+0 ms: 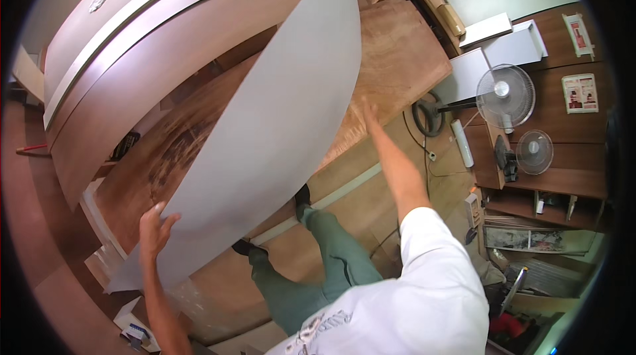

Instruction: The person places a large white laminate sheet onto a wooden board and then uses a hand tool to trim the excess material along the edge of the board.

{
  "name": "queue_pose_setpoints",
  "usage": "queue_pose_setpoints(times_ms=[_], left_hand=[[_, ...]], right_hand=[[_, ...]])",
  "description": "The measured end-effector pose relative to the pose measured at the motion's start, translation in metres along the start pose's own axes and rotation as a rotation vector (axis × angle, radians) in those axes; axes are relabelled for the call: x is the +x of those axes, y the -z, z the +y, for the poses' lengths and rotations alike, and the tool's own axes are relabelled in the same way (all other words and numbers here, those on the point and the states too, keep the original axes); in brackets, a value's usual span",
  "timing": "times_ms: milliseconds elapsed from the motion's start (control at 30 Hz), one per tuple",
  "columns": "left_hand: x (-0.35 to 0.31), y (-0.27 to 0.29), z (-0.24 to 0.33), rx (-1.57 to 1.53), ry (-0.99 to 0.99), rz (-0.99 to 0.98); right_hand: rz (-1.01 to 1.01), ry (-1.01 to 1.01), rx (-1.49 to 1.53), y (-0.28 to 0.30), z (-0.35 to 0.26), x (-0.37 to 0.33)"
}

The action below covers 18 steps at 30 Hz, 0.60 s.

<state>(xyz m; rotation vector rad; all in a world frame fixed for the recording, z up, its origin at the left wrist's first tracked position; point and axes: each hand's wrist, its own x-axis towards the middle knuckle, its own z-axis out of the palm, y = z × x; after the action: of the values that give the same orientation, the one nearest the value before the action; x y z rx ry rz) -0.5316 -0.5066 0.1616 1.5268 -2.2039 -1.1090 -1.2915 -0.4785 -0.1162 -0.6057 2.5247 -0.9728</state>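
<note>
A large, thin grey sheet (pixel 265 116) stands tilted across the middle, running from the lower left to the top centre. My left hand (pixel 156 230) grips it near its lower left end, with the thumb on the face towards me and the fingertips at the edge. My right hand (pixel 368 115) is beside the sheet's right edge, over a brown wooden board (pixel 397 44). Motion smears its fingers, and I cannot tell whether they touch the sheet. The board lies under and behind the sheet, which hides much of it.
Long curved-looking panels (pixel 165 44) lean at the far left. Two fans, a larger one (pixel 505 93) and a smaller one (pixel 534 152), stand at the right near brown cabinets (pixel 556 116). A black cable (pixel 414 136) runs along the floor. A small white box (pixel 136 322) is at the lower left.
</note>
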Motion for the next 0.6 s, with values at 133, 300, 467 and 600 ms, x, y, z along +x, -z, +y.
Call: queue_pose_setpoints(times_ms=[133, 300, 467, 600], left_hand=[[-0.008, 0.022, -0.041, 0.115, 0.137, 0.044], [0.023, 0.008, -0.03, -0.049, 0.386, -0.032], [0.046, 0.025, -0.045, 0.013, 0.413, -0.014], [0.07, -0.024, -0.07, -0.276, 0.45, -0.05]], right_hand=[[-0.283, -0.232, 0.262, -0.112, 0.062, -0.004], [-0.682, -0.897, 0.818, -0.197, 0.073, -0.029], [-0.405, -0.722, 0.673, -0.268, 0.052, -0.048], [-0.217, -0.455, 0.334, -0.224, 0.104, 0.022]])
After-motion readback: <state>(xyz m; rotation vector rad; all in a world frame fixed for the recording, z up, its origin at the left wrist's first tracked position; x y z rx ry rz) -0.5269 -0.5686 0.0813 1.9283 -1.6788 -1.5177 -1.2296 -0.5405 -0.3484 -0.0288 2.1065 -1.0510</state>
